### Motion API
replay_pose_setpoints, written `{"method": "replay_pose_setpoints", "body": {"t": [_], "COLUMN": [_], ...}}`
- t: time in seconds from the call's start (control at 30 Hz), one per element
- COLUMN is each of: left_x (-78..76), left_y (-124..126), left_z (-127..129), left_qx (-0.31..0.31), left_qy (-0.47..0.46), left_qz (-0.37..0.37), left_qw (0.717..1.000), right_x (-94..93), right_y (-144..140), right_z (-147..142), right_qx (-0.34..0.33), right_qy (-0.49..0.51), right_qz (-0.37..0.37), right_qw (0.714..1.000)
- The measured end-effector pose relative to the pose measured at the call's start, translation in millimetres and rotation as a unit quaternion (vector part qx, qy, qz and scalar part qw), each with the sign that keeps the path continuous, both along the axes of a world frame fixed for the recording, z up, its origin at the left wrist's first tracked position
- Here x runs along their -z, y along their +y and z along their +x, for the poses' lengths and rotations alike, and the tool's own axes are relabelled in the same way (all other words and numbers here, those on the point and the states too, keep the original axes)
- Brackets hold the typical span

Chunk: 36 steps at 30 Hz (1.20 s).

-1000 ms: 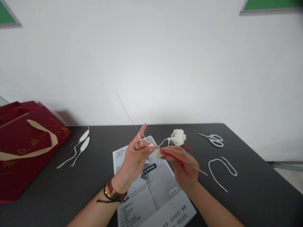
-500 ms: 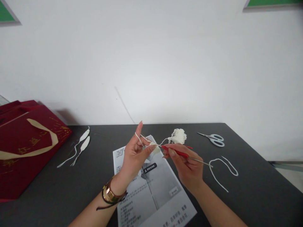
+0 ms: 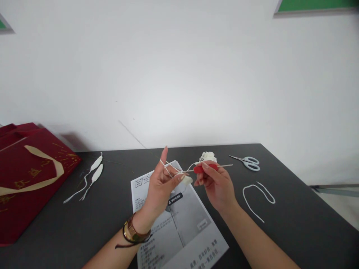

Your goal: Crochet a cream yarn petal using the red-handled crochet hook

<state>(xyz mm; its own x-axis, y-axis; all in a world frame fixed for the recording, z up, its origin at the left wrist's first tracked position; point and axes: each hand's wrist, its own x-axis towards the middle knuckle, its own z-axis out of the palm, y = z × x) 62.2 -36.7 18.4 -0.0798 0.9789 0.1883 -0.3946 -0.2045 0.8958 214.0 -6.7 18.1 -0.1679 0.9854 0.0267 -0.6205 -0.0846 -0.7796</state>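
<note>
While the left hand [image 3: 162, 183] pinches the small white piece [image 3: 187, 179], yarn [image 3: 165, 167] over its forefinger, the right hand [image 3: 215, 183] grips the crochet hook [image 3: 206, 167]: mid-stitch, likely; catching yarn needs tension.

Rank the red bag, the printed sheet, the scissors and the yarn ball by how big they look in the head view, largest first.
1. red bag, partly cut off by the frame
2. printed sheet, nearer the camera, so only apparent size
3. scissors
4. yarn ball, close to the scissors in apparent size and partly hidden, so that order is unsure
</note>
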Motion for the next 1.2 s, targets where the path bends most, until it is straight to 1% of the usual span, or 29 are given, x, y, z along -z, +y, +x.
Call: {"method": "replay_pose_setpoints", "body": {"t": [0.1,0.2,0.33,0.43,0.53,0.6,0.73,0.8,0.87,0.97,1.07,1.17,1.2], "left_x": [-2.9,-9.0,-21.4,-29.3,-35.0,-38.8,-47.5,-51.7,-55.0,-59.2,-63.8,-67.4,-67.8], "left_y": [2.0,2.7,-2.4,-8.4,-13.9,-17.0,-23.2,-27.4,-32.7,-42.2,-50.5,-52.4,-51.1], "left_z": [-1.9,-3.4,-2.3,-0.5,-0.4,-1.2,-2.2,-1.4,0.7,4.5,2.8,-9.7,-15.5], "left_qx": [0.033,0.036,0.014,-0.011,-0.003,0.001,0.002,0.008,0.026,0.057,0.080,0.148,0.195], "left_qy": [0.007,0.040,0.050,0.049,0.037,0.031,0.029,0.019,-0.008,-0.045,-0.071,-0.107,-0.122], "left_qz": [-0.028,-0.046,-0.044,-0.047,-0.063,-0.075,-0.089,-0.097,-0.109,-0.131,-0.114,-0.073,-0.069], "left_qw": [0.999,0.998,0.998,0.998,0.997,0.997,0.996,0.995,0.994,0.989,0.988,0.981,0.971], "right_x": [1.9,0.3,-3.5,-4.9,-6.0,-7.2,-10.9,-13.5,-16.9,-22.8,-27.5,-28.2,-27.5], "right_y": [3.8,2.5,-5.5,-14.2,-23.9,-31.4,-50.1,-60.2,-69.3,-79.3,-85.0,-89.0,-90.4], "right_z": [0.7,-1.0,-6.2,-10.6,-14.7,-17.8,-26.7,-31.9,-36.1,-39.4,-38.5,-33.4,-30.9], "right_qx": [-0.044,-0.043,-0.024,-0.037,-0.018,0.007,0.025,0.046,0.062,0.060,0.068,0.079,0.076], "right_qy": [0.024,0.014,-0.038,-0.060,-0.046,-0.031,0.018,0.030,0.045,0.064,0.074,0.085,0.087], "right_qz": [-0.016,0.003,0.032,0.008,-0.012,-0.003,0.012,0.014,0.014,0.001,-0.003,0.000,0.006], "right_qw": [0.999,0.999,0.998,0.997,0.999,0.999,0.999,0.998,0.997,0.996,0.995,0.993,0.993]}}
